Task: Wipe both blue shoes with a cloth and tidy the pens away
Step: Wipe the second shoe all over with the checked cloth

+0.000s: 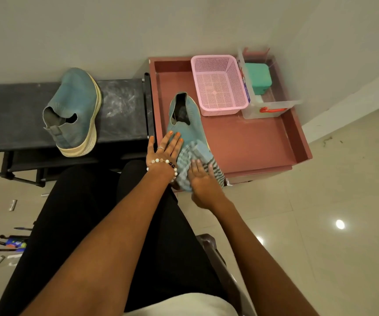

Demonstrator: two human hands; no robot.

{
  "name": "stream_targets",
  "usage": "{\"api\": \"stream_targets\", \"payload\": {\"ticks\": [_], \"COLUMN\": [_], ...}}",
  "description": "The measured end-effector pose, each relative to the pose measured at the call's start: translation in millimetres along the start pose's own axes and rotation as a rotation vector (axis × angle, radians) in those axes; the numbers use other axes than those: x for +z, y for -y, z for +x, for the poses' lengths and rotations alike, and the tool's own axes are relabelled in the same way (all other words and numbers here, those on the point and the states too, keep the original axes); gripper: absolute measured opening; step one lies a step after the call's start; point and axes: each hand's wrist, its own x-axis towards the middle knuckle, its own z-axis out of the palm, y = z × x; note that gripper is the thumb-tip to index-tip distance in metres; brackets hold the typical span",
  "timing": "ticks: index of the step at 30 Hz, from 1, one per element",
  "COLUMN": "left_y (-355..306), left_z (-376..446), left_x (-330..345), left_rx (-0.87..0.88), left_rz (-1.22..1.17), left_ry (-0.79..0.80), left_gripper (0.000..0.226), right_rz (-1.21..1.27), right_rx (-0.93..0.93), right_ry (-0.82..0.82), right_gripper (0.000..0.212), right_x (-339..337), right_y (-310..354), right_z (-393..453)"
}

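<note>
One blue shoe [189, 124] lies in the reddish tray [252, 142], toe pointing toward me. My left hand [164, 148] rests flat on its left side with straight fingers. My right hand [203, 181] presses a striped cloth [189, 157] against the shoe's toe, fingers spread and blurred. The second blue shoe [75, 110] lies on its side on the dark bench [120, 108] at the left. Several pens [5, 242] lie scattered on the floor at the lower left, partly hidden by my leg.
A pink mesh basket [219, 84] and a clear plastic box [266, 106] holding a green container [258, 77] stand at the tray's far end. A wall runs behind the bench and tray. Glossy tiled floor stretches to the right.
</note>
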Motion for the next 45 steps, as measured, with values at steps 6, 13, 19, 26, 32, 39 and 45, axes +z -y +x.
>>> {"api": "stream_targets", "payload": {"ticks": [6,13,19,26,32,39,45], "left_y": [0,1,1,0,0,0,0], "left_z": [-2,2,0,1,3,3,-2], "left_x": [-4,-4,-3,-2,-3,1,-6], "left_rx": [-0.013,-0.014,-0.009,-0.019,-0.018,-0.027,-0.011], "left_rz": [-0.010,-0.033,-0.012,-0.007,-0.003,-0.017,-0.041], "left_ry": [0.029,0.056,0.020,0.035,0.061,0.025,0.043], "left_gripper": [0.093,0.108,0.082,0.101,0.107,0.086,0.098], "right_rz": [-0.042,-0.206,0.064,-0.171,-0.215,0.028,-0.113], "right_rx": [-0.060,0.088,-0.076,-0.033,0.103,-0.066,-0.072], "right_ry": [-0.045,0.009,-0.045,-0.039,-0.014,-0.010,0.019], "right_gripper": [0.065,0.065,0.065,0.063,0.067,0.064,0.066], "right_x": [10,-12,5,3,-13,1,3], "right_y": [-15,1,-2,0,-2,1,0], "right_z": [-34,40,-17,-2,66,2,-25]}}
